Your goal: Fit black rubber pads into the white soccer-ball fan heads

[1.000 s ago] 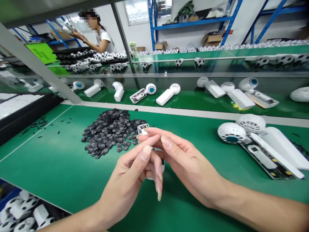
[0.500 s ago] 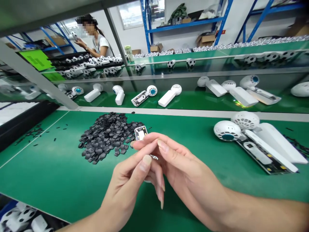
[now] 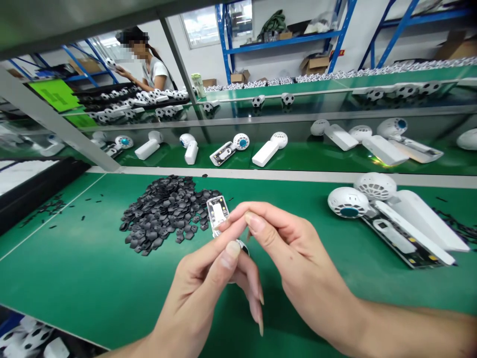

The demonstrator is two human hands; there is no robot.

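Green worktop point(image 3: 74, 278) stretches across the view, with blue steel shelving point(image 3: 279, 35) far behind and a co-worker point(image 3: 152, 64) at a distant bench. From my remote seat, I find a small metal-framed rectangular module point(image 3: 217, 214) held above the worktop, just right of a heap of black pads point(image 3: 160, 214). The left hand's point(image 3: 201, 293) extended fingers pinch its lower end, the others curling loosely below. The right hand's point(image 3: 298, 253) pressed-together fingers touch its edge; I cannot tell whether they grip it. A round white piece point(image 3: 242, 247) sits mostly hidden behind them. Holding the module by its frame, I judge, keeps fingertips clear of its white centre.
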